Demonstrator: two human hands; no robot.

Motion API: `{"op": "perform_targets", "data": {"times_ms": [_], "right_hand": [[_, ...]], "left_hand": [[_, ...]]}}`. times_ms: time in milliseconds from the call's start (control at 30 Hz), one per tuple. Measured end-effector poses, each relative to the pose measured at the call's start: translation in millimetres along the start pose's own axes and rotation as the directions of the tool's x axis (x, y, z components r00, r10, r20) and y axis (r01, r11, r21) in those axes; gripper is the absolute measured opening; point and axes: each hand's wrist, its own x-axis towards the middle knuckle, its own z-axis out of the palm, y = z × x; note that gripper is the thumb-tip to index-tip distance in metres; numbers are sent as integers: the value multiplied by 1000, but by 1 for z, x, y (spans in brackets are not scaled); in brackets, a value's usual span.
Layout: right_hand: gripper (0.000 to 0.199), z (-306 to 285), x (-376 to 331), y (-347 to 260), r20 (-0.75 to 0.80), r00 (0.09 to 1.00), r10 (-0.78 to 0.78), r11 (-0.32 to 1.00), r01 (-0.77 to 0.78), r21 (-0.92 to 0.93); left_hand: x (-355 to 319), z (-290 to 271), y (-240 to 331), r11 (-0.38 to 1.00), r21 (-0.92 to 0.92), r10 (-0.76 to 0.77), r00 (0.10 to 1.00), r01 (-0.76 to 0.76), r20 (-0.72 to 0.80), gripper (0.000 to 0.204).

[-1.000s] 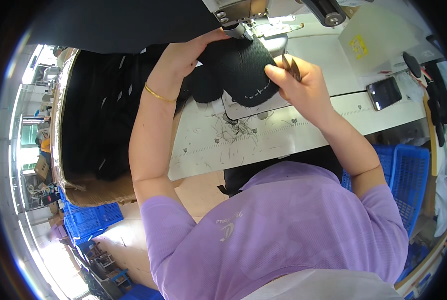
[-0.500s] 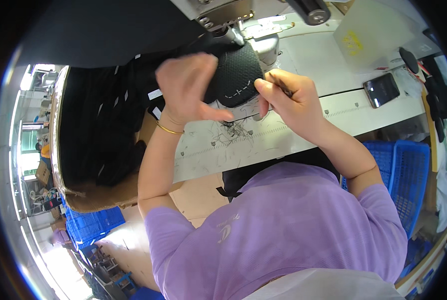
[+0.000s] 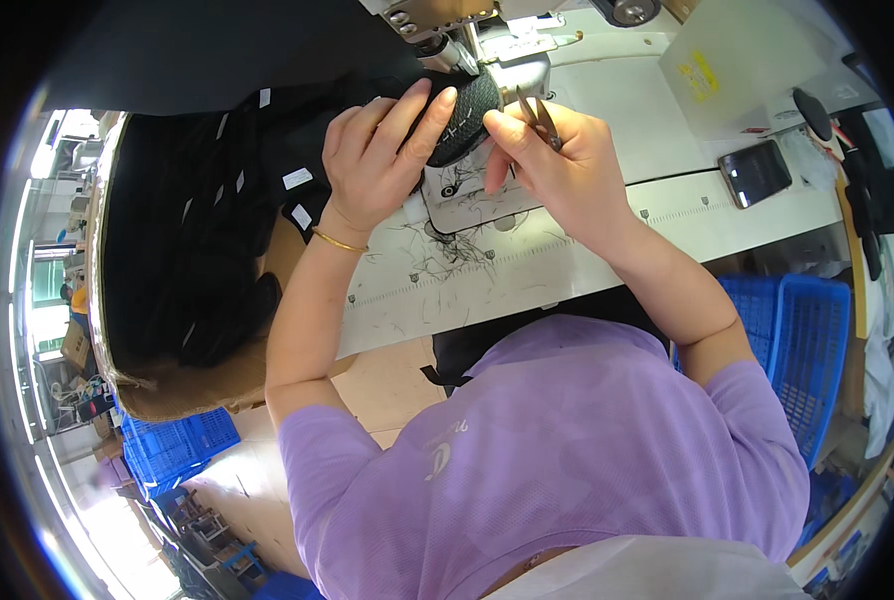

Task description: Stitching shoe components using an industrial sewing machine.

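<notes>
Loose black thread clippings (image 3: pixel 445 250) litter the white worktable (image 3: pixel 567 265) nearest the body, so some trimming looks done. Beyond them the left hand (image 3: pixel 372 165) is closed over a black stitched fabric piece (image 3: pixel 464 115), and the right hand (image 3: pixel 557 165) pinches small metal thread snips (image 3: pixel 540 115) just beside it. The piece sits at the grey sewing machine head (image 3: pixel 467 40), trimming seemingly unfinished

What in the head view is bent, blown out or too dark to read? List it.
Head view: fisheye bends the white table edge and leaves a black rim; daylight blows out the lower left; the black fabric pile is too dark for detail; the left hand, right hand, black piece and snips look sharp.
</notes>
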Motion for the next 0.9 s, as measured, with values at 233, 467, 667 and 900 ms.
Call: {"op": "perform_targets", "data": {"times_ms": [233, 467, 667, 900], "right_hand": [[33, 4, 8, 3, -55, 998, -22, 996, 27, 83], [32, 3, 9, 4, -80, 996, -24, 991, 35, 133], [32, 3, 9, 5, -69, 997, -40, 990, 49, 134], [33, 3, 10, 3, -104, 993, -53, 994, 63, 93]], "left_hand": [[3, 1, 5, 991, 93, -99, 994, 95, 41, 47], [32, -27, 26, 992, 70, -107, 992, 103, 60, 35], [50, -24, 40, 975, 188, -143, 981, 117, 128, 29], [63, -53, 66, 898, 409, -353, 822, 164, 447, 26]]}}
